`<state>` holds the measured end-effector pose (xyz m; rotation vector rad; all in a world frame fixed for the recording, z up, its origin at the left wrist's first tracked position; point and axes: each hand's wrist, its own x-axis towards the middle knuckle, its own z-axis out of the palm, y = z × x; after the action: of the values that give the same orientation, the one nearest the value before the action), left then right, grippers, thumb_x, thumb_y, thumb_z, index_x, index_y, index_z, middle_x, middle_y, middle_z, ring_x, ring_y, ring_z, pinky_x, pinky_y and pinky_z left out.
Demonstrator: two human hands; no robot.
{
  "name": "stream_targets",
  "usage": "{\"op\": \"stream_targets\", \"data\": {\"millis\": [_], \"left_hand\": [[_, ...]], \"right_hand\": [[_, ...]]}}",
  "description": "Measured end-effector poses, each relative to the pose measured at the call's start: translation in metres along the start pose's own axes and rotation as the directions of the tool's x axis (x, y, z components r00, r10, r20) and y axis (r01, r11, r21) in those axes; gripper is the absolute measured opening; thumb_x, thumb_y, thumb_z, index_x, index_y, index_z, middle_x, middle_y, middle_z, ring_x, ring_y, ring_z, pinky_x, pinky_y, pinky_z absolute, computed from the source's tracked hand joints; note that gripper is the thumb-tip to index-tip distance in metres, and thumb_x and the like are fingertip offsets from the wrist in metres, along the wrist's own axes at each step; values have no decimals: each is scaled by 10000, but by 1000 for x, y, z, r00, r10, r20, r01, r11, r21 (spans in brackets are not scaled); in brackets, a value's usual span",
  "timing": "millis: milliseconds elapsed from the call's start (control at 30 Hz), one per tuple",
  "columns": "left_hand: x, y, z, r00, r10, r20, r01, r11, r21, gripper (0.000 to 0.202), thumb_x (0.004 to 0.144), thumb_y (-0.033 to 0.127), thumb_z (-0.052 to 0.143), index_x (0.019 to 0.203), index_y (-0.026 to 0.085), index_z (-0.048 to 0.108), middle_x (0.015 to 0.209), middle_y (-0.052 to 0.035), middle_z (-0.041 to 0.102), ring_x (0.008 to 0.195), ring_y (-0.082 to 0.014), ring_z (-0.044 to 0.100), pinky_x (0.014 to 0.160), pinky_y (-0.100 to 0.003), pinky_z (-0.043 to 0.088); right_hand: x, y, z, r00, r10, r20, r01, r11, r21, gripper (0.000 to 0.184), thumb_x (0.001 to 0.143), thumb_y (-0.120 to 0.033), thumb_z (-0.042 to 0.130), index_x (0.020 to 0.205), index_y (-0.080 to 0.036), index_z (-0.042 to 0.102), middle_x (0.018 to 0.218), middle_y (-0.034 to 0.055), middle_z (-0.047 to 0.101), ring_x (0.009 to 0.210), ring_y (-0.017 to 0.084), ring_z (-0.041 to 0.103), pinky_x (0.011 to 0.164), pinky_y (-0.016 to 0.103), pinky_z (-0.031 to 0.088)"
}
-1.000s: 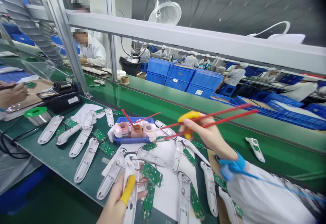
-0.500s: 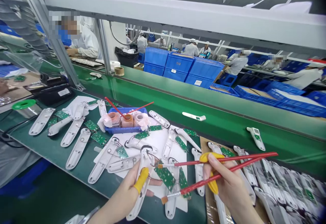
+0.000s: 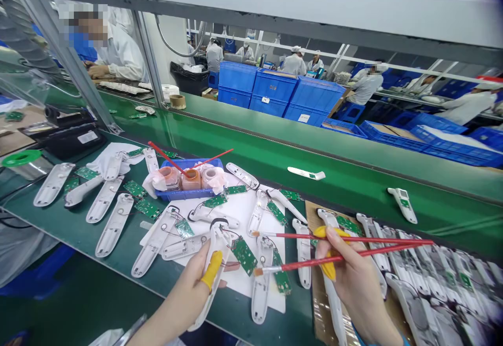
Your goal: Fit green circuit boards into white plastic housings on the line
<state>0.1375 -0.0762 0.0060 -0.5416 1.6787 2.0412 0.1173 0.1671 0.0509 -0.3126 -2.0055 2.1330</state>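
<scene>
My left hand (image 3: 196,278), a yellow cover on its thumb, is closed around a white plastic housing (image 3: 204,309). A green circuit board (image 3: 244,256) hangs by wires from the housing's upper end. Two red-handled brushes (image 3: 314,263) are gripped in my right hand (image 3: 349,267), which wears yellow finger covers. Their tan bristle tips point left, apart from each other, just right of that board. Beneath the brushes lies another open housing (image 3: 261,288) with its own board (image 3: 281,278).
Several open housings (image 3: 113,225) with wired boards cover the green bench. A blue tray (image 3: 183,194) holds jars and two more red sticks. Rows of housings fill cardboard (image 3: 318,304) at right. Two housings lie on the green conveyor (image 3: 353,178). People work beyond.
The brush tips have drawn closer together, the lower one rising. My left hand and its housing appear slightly lower left. The camera view has tilted down a little.
</scene>
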Motion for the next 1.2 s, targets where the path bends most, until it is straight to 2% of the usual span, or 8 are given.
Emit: {"op": "stream_targets", "data": {"millis": [200,333,467,600,667,733,933,1200], "left_hand": [[4,-2,0,1000,21,-3,-21,1000,-5,579,704,141,578,1277,159,500,1531,-86,302,1287,-322,455,826,-341,581],[6,-4,3,999,33,-17,-33,999,-34,585,712,181,573,1291,167,487,1531,-101,295,1234,-343,503,829,-407,584],[4,1,3,999,17,-34,-19,999,-51,631,700,152,573,1319,182,457,1540,-88,277,1252,-349,487,832,-407,584],[2,7,4,1000,-15,-9,14,999,-34,669,692,93,555,1341,192,427,1501,-84,361,1268,-329,479,845,-389,581],[2,6,7,1000,-23,2,23,998,-55,635,700,110,574,1317,218,465,1494,-69,379,1255,-328,495,826,-380,587],[3,2,11,999,-39,19,40,994,-98,627,699,130,599,1305,246,485,1514,-43,346,1240,-329,512,797,-374,596],[4,-7,16,990,-32,137,48,993,-112,647,784,239,574,1398,239,370,1501,-68,370,1205,-328,544,769,-381,597],[0,-4,19,993,-2,120,8,998,-55,653,704,205,589,1343,259,466,1500,-33,376,1212,-327,542,799,-329,573]], "right_hand": [[-20,12,9,991,100,87,-100,995,2,441,681,-494,701,377,-178,653,354,61,522,330,98,444,325,195,372],[-20,24,14,990,131,53,-134,990,48,449,670,-506,712,378,-170,652,373,58,533,342,91,455,347,187,388],[-17,24,7,995,95,14,-95,995,20,450,654,-493,737,362,-167,635,363,50,526,356,85,471,361,169,407],[-24,15,0,983,-79,-166,87,996,36,385,652,-469,763,420,-183,653,384,32,555,378,116,530,393,192,472],[-30,12,0,939,-213,-269,232,972,41,317,664,-464,768,523,-192,689,444,26,611,414,127,575,427,196,506],[-35,12,1,905,-305,-295,320,947,2,265,719,-444,739,618,-201,708,504,22,655,455,134,610,465,202,534],[-35,17,9,918,-356,-173,344,934,-94,231,815,-393,661,680,-212,711,570,18,692,508,148,654,532,223,574],[-33,7,15,872,-380,-308,368,924,-99,282,764,-443,704,637,-193,673,524,7,674,445,133,625,464,206,528]]}}
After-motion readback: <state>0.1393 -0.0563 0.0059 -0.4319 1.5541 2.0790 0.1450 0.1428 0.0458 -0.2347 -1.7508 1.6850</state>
